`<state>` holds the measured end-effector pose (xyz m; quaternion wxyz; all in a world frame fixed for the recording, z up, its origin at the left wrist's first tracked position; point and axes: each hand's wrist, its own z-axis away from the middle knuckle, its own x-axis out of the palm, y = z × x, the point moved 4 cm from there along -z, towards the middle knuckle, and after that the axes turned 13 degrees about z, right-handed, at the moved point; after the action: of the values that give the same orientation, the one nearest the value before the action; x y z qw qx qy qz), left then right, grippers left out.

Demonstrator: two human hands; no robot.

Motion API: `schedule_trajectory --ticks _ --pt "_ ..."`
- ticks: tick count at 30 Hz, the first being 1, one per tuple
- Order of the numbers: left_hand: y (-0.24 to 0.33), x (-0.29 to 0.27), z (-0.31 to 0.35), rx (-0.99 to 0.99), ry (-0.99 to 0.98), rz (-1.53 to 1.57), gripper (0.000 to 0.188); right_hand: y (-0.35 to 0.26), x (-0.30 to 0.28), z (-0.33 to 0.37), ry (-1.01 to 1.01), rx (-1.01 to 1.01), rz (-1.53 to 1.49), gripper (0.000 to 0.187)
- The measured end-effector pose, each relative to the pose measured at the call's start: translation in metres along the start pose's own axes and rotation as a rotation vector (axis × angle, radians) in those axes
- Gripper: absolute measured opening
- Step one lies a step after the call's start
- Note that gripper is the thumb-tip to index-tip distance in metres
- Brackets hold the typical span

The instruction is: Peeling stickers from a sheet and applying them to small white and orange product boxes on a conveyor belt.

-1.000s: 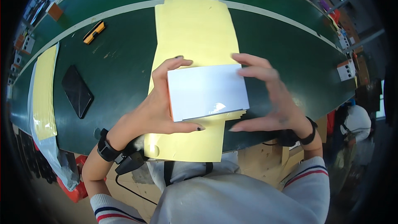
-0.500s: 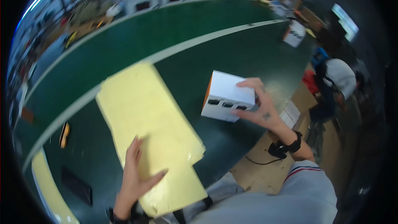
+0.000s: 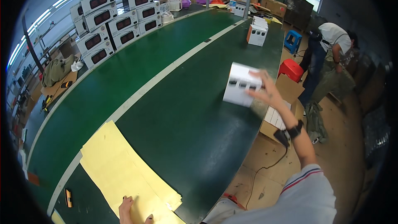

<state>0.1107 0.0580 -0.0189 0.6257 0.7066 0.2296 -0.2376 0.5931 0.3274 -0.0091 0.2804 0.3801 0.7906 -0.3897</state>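
A small white box (image 3: pixel 238 84) with dark pictures on its side is in my right hand (image 3: pixel 267 91), thumb and fingers closed on its right end. It is over the right part of the green table, a little blurred; whether its base touches the tabletop I cannot tell. My left hand (image 3: pixel 129 211) shows only in part at the lower edge, over the near end of a stack of yellow sheets (image 3: pixel 120 164). Its thumb and finger are apart, with nothing between them. The sheets lie on the table, their corners slightly uneven.
Similar white boxes (image 3: pixel 257 35) stand in a row farther up the table (image 3: pixel 174 95). A yellow-black cutter (image 3: pixel 68 198) lies at the left. Beside the right edge are an open carton (image 3: pixel 271 120), a red stool (image 3: pixel 291 70), a blue stool (image 3: pixel 293 41) and a stooping person (image 3: pixel 327 49).
My right hand has carried the white box up the table, away from me. The view has lifted and turned, so the yellow sheets and my left hand now appear lower.
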Motion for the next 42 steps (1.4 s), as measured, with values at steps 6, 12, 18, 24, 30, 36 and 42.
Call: schedule_trajectory --ticks 6,12,18,24,30,36,42 --pt "-0.003 0.005 -0.010 -0.013 -0.012 0.062 0.062 0.224 -0.010 -0.049 -0.078 0.731 0.542 0.114" --pt "-0.002 0.001 -0.001 -0.007 0.024 0.038 0.052 0.181 0.023 -0.021 -0.346 0.675 0.733 0.072" --pt "0.007 -0.010 -0.002 0.154 0.005 -0.043 0.047 0.160 0.024 0.000 -0.364 0.647 0.822 0.065" --pt "-0.006 -0.047 0.016 -0.165 -0.017 -0.355 0.082 -0.036 0.009 -0.029 -1.204 0.413 0.600 0.074" --pt "-0.039 -0.038 0.025 -0.377 0.073 -0.479 0.086 -0.278 0.062 -0.025 -1.190 -0.021 -0.729 0.042" --pt "-0.040 -0.030 0.024 -0.206 0.204 -0.494 0.084 -0.371 0.129 0.008 -0.805 -0.747 -0.121 0.060" --pt "-0.060 -0.047 0.021 -0.144 0.346 -0.290 0.084 -0.365 0.208 0.036 -0.510 -1.109 -0.041 0.075"
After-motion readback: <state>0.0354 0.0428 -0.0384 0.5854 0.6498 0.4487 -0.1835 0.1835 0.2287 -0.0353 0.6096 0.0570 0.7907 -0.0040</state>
